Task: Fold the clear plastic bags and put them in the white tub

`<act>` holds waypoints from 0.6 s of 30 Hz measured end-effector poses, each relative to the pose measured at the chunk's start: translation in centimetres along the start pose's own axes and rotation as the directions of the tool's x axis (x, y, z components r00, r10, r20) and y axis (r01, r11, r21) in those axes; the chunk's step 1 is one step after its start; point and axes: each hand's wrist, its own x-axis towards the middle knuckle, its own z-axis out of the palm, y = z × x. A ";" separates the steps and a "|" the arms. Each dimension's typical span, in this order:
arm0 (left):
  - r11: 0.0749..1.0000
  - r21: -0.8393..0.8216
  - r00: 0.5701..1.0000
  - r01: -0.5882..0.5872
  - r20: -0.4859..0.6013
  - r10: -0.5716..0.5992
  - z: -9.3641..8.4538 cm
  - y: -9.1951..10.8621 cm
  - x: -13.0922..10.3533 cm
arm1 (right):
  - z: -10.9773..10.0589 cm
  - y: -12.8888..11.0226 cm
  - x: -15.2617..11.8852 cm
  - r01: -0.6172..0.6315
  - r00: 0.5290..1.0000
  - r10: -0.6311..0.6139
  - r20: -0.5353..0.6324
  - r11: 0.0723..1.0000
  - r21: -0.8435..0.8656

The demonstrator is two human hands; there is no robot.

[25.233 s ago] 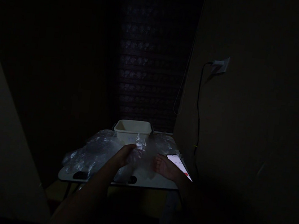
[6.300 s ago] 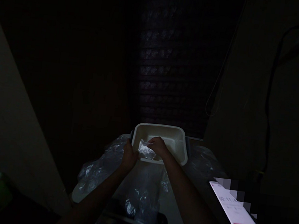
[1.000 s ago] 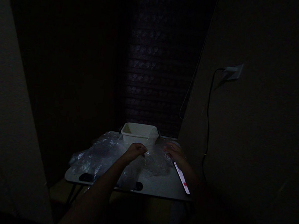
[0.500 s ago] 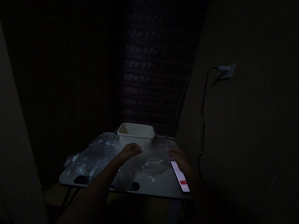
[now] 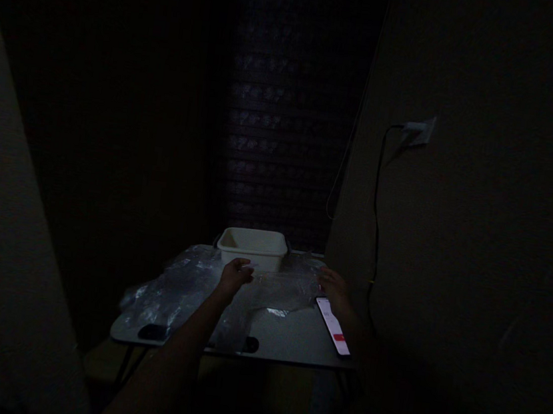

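Observation:
Dim light covers the scene. A clear plastic bag [image 5: 286, 289] is stretched between my two hands above the table. My left hand [image 5: 235, 277] pinches its left end, just in front of a white tub [image 5: 251, 257]. At the other end, my right hand [image 5: 335, 285] grips the bag near the table's right edge, above a lit phone [image 5: 333, 328]. More crumpled clear plastic [image 5: 170, 291] spreads over the left half of the table.
The small folding table [image 5: 290, 343] has a dark slot [image 5: 153, 332] along its front edge. A black cord [image 5: 376, 212] hangs from a wall socket [image 5: 419, 130] on the right. Dark blinds [image 5: 275, 133] stand behind the tub.
My left hand has moved slightly left and up, and my right hand slightly right. The plastic between them is stretched wider and lifted off the front part of the table.

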 end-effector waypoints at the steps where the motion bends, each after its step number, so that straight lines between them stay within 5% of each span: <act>1: 1.000 -0.017 1.000 0.000 -0.003 0.000 0.0 0.1 -0.1 | 0.1 -0.1 0.0 -0.011 0.999 0.013 -0.031 0.999 0.051; 4: 0.999 -0.054 1.000 0.006 0.023 -0.005 -0.1 0.3 -0.6 | 0.1 -0.4 -0.1 -0.058 0.997 0.066 -0.036 0.978 0.199; 8: 1.000 -0.025 0.996 0.011 0.084 -0.009 0.0 0.4 -1.1 | 0.1 -0.4 -0.4 -0.234 0.971 0.210 0.112 0.929 0.286; 11: 1.000 -0.020 0.997 0.023 0.077 -0.021 0.2 0.4 -1.2 | 0.3 -0.4 -1.0 -0.317 0.940 0.295 0.172 0.942 0.114; 18: 0.994 -0.064 0.990 0.092 0.113 -0.084 0.3 0.4 -1.5 | 1.5 -1.0 -2.3 -0.271 0.952 0.291 0.089 0.944 -0.189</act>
